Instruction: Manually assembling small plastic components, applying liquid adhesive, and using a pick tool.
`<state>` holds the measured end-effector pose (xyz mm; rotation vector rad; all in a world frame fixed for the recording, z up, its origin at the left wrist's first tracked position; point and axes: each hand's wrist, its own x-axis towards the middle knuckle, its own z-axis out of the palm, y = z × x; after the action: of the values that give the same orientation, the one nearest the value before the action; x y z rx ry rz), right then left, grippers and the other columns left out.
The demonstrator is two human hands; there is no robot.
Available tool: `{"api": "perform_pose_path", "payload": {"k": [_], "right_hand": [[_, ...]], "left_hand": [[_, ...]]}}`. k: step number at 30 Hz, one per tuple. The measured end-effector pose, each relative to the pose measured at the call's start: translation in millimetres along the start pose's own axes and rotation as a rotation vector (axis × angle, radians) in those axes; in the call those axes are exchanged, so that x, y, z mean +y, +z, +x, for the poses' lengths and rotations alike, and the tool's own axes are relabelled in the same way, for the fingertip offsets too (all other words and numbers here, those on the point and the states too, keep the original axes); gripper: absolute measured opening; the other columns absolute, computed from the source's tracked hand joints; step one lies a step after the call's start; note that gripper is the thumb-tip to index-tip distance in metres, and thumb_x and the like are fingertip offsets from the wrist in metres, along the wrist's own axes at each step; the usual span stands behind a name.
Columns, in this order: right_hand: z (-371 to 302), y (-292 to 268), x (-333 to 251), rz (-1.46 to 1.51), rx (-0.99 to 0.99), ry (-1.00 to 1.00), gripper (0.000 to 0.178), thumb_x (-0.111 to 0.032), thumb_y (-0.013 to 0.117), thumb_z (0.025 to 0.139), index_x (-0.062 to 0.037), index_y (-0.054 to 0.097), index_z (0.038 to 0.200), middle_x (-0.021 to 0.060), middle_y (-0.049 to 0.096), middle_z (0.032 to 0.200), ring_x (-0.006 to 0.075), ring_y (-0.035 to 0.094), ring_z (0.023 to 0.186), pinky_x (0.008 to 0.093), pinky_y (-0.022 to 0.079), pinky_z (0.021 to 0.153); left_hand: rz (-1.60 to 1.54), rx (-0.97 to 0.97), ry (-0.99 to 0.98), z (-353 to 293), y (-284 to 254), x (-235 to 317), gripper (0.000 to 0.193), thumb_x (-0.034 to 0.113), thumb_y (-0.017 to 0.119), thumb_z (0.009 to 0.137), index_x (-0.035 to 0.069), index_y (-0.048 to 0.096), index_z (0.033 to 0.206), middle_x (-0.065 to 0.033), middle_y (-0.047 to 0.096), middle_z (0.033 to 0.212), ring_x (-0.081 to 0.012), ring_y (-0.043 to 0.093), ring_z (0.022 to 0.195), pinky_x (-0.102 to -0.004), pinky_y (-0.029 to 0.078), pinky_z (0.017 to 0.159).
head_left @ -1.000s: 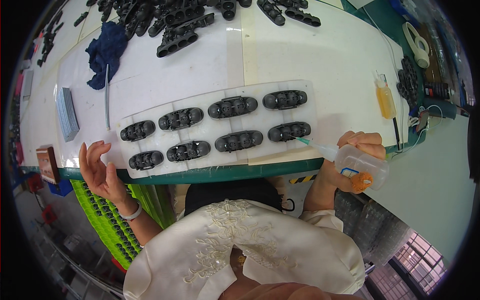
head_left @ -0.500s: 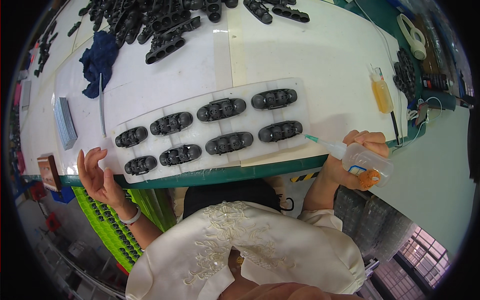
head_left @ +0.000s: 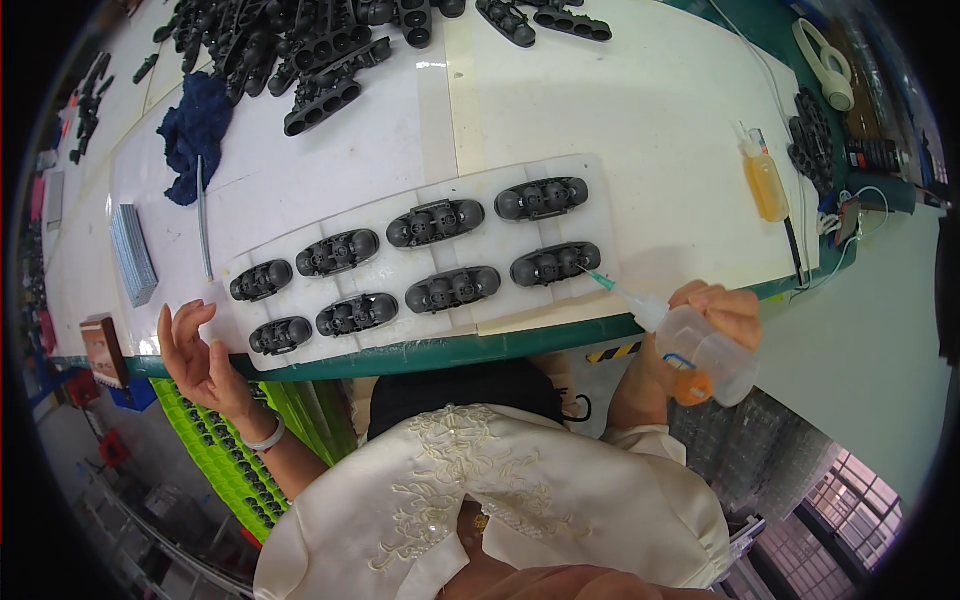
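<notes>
My right hand (head_left: 715, 318) grips a clear plastic squeeze bottle (head_left: 706, 352) with a green needle tip and an orange patch on its body. The tip reaches the near right black part (head_left: 555, 264), a long rounded piece with ball shapes; whether it touches cannot be made out. Several such parts lie in two rows on a white board (head_left: 470, 310) near the table's front edge. Left of the board, my left hand (head_left: 203, 360) is raised with its fingers apart, holding nothing.
A heap of black parts (head_left: 320, 45) covers the far left. Nearer lie a dark blue cloth (head_left: 195, 125), a thin rod (head_left: 204, 230) and a stack of strips (head_left: 134, 255). On the right are a bottle of yellow liquid (head_left: 766, 190), cables and headphones (head_left: 825, 65).
My right hand has moved left with the squeeze bottle. Its tip has shifted from the right end of the near right part toward the part's middle. My left hand stays about where it was.
</notes>
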<state>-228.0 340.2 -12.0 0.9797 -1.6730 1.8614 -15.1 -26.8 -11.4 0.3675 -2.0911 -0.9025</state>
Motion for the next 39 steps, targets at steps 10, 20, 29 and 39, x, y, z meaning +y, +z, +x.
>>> {"api": "perform_pose_path", "payload": {"k": [10, 20, 29, 39], "right_hand": [[-20.3, -36.2, -9.4, 0.079, -0.273, 0.039, 0.034, -0.004, 0.066, 0.075, 0.0014, 0.045, 0.101, 0.0198, 0.047, 0.097, 0.0233, 0.054, 0.065, 0.0341, 0.05, 0.059], [-24.6, -20.0, -7.0, 0.252, 0.126, 0.147, 0.044, -0.026, 0.06, 0.084, -0.0025, 0.041, 0.115, 0.0188, 0.046, 0.108, 0.0182, 0.054, 0.065, 0.0274, 0.049, 0.055], [89.8, -19.1, 38.5, 0.237, 0.071, 0.611, 0.047, -0.022, 0.055, 0.087, -0.0058, 0.032, 0.125, 0.0212, 0.036, 0.128, 0.0293, 0.056, 0.099, 0.0379, 0.047, 0.083], [136.4, -57.0, 191.9, -0.341, 0.031, 0.355, 0.064, -0.006, 0.071, 0.074, 0.0028, 0.034, 0.125, 0.0139, 0.049, 0.114, 0.0194, 0.05, 0.098, 0.0318, 0.047, 0.083]], "left_hand": [[0.008, -0.008, -0.016, 0.2, -0.9, 2.0, 0.056, 0.008, 0.053, 0.079, -0.01, 0.034, 0.128, -0.0184, 0.06, 0.098, -0.028, 0.052, 0.102, -0.0415, 0.034, 0.095], [0.0, -0.01, -0.033, 1.5, 4.3, 4.0, 0.056, 0.005, 0.051, 0.077, -0.009, 0.034, 0.128, -0.0182, 0.06, 0.098, -0.0276, 0.052, 0.102, -0.0409, 0.033, 0.095], [0.003, -0.009, -0.053, 1.8, 1.1, 2.6, 0.055, 0.004, 0.053, 0.077, -0.007, 0.036, 0.128, -0.0167, 0.06, 0.098, -0.0257, 0.052, 0.102, -0.039, 0.034, 0.095], [0.066, 0.237, -0.242, 15.2, 9.9, 5.6, 0.047, -0.005, 0.06, 0.073, 0.002, 0.052, 0.119, -0.0096, 0.062, 0.1, -0.0166, 0.058, 0.093, -0.0299, 0.044, 0.086]]}}
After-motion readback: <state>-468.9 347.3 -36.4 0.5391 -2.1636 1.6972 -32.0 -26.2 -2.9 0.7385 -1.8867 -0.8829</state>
